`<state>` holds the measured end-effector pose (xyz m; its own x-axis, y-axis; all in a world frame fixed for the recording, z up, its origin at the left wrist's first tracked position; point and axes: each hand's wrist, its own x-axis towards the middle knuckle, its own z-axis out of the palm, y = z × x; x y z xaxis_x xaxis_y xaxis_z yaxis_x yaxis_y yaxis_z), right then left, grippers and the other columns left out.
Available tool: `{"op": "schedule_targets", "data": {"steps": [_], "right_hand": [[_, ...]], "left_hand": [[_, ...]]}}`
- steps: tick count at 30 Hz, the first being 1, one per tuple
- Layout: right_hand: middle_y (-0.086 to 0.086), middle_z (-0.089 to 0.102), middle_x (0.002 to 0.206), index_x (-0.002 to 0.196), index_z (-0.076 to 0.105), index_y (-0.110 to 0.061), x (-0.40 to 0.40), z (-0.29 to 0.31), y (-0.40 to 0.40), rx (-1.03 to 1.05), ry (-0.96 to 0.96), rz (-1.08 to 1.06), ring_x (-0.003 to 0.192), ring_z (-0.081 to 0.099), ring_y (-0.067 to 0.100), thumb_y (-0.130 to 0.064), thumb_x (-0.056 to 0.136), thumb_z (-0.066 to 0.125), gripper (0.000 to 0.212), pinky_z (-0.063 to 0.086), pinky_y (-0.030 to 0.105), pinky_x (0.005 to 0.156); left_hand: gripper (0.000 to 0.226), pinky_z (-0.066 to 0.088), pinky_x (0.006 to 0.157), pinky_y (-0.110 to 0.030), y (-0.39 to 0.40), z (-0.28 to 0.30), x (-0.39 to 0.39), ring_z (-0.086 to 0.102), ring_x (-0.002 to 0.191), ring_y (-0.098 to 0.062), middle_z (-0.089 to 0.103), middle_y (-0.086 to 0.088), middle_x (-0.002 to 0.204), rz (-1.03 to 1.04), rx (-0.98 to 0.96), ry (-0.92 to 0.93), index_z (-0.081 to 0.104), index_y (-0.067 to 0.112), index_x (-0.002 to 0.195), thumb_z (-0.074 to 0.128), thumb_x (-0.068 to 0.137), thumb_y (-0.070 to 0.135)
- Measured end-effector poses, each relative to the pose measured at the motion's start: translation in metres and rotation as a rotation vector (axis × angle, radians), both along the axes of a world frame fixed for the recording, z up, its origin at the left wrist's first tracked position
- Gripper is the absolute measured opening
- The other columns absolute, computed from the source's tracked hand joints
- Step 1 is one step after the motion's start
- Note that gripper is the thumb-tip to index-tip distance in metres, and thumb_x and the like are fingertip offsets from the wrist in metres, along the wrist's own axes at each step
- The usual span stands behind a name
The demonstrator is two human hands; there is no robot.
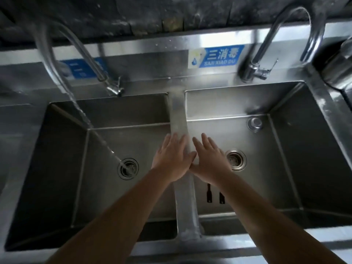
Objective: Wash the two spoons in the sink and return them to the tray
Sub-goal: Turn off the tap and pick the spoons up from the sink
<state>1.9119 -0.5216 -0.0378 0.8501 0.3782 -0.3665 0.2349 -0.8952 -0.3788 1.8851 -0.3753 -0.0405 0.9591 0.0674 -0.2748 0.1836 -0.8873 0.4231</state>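
While hovering open and empty, left grip (172, 155) touching right grip (209, 159), seems at pick-up step: two spoons (209, 193) lying in sink (285, 168) just under right grip. Next: pinch handles, bring under water (106, 145) left of left grip.

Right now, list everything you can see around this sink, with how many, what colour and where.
Sink basins: two, steel grey, left and right, split by a divider.
Drains: two, metal, one in the left basin floor, one in the right.
Taps: two, chrome, left running into the left drain, right not running.
Water stream: one, clear, falling into the left basin.
Overflow fitting: one, metal, right basin's back wall.
Signs: two, blue, on the backsplash, left and right.
Dark handles: two, black, right basin floor, possibly the spoons.
Hands: left and right, open, empty, over the divider.
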Motion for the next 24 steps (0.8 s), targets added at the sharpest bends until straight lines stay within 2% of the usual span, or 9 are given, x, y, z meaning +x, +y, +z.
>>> {"op": "schedule_targets", "data": {"steps": [3,5,7,9,13,16,20,24], "right_hand": [[0.001,0.008,0.166,0.154,0.012,-0.030,-0.012,0.009,0.048,0.039,-0.033,0.069,0.151,0.004,0.022,-0.073,0.086,0.027,0.082,0.018,0.049,0.119],[0.001,0.025,0.162,0.152,0.023,-0.027,-0.019,0.011,0.080,0.092,-0.037,0.125,0.149,0.020,0.023,-0.069,0.087,0.040,0.079,0.031,0.051,0.116],[0.003,0.034,0.157,0.150,0.028,-0.023,-0.026,0.012,0.111,0.114,-0.020,0.184,0.144,0.030,0.024,-0.057,0.088,0.052,0.074,0.037,0.049,0.112],[0.004,0.034,0.158,0.150,0.028,-0.023,-0.036,0.013,0.141,0.102,-0.007,0.210,0.143,0.033,0.027,-0.050,0.090,0.055,0.072,0.038,0.047,0.111],[0.002,0.044,0.150,0.144,0.034,-0.025,-0.048,0.019,0.193,0.099,-0.003,0.217,0.136,0.043,0.025,-0.052,0.089,0.051,0.065,0.046,0.048,0.102],[0.001,0.044,0.151,0.145,0.034,-0.025,-0.046,0.024,0.223,0.102,0.022,0.170,0.135,0.046,0.025,-0.049,0.088,0.056,0.066,0.048,0.049,0.101],[0.002,0.053,0.144,0.143,0.041,-0.020,-0.040,0.029,0.256,0.107,0.015,0.111,0.128,0.053,0.025,-0.045,0.087,0.057,0.063,0.051,0.046,0.097],[0.003,0.065,0.127,0.134,0.050,-0.020,-0.031,0.038,0.288,0.116,0.011,0.068,0.110,0.064,0.021,-0.030,0.088,0.054,0.047,0.057,0.042,0.086]], "left_hand": [[0.068,0.024,0.114,-0.052,0.056,0.009,-0.023,0.007,0.150,-0.023,0.017,0.000,0.163,0.094,0.034,0.059,0.017,0.032,0.148,0.029,0.087,0.060],[0.064,0.030,0.110,-0.051,0.093,0.013,-0.039,0.019,0.146,-0.025,0.031,-0.003,0.156,0.123,0.046,0.078,0.029,0.031,0.144,0.036,0.086,0.057],[0.061,0.035,0.106,-0.048,0.126,0.019,-0.054,0.027,0.141,-0.025,0.040,-0.002,0.148,0.165,0.050,0.065,0.034,0.031,0.140,0.045,0.084,0.053],[0.059,0.038,0.103,-0.047,0.153,0.021,-0.066,0.028,0.141,-0.026,0.039,-0.002,0.147,0.188,0.086,0.050,0.035,0.031,0.138,0.051,0.083,0.047],[0.060,0.041,0.100,-0.048,0.194,0.026,-0.074,0.029,0.139,-0.027,0.037,-0.002,0.147,0.191,0.142,0.021,0.035,0.031,0.136,0.058,0.081,0.038],[0.062,0.040,0.101,-0.050,0.217,0.027,-0.072,0.027,0.140,-0.029,0.034,-0.004,0.149,0.144,0.141,-0.013,0.028,0.036,0.136,0.060,0.083,0.037],[0.078,0.035,0.106,-0.054,0.243,0.031,-0.060,0.019,0.145,-0.033,0.023,-0.009,0.157,0.093,0.125,-0.009,0.016,0.035,0.145,0.062,0.082,0.029],[0.051,0.033,0.107,-0.054,0.265,0.039,-0.037,0.017,0.146,-0.032,0.021,-0.012,0.159,0.049,0.110,-0.083,0.027,0.038,0.144,0.041,0.095,0.033]]}}
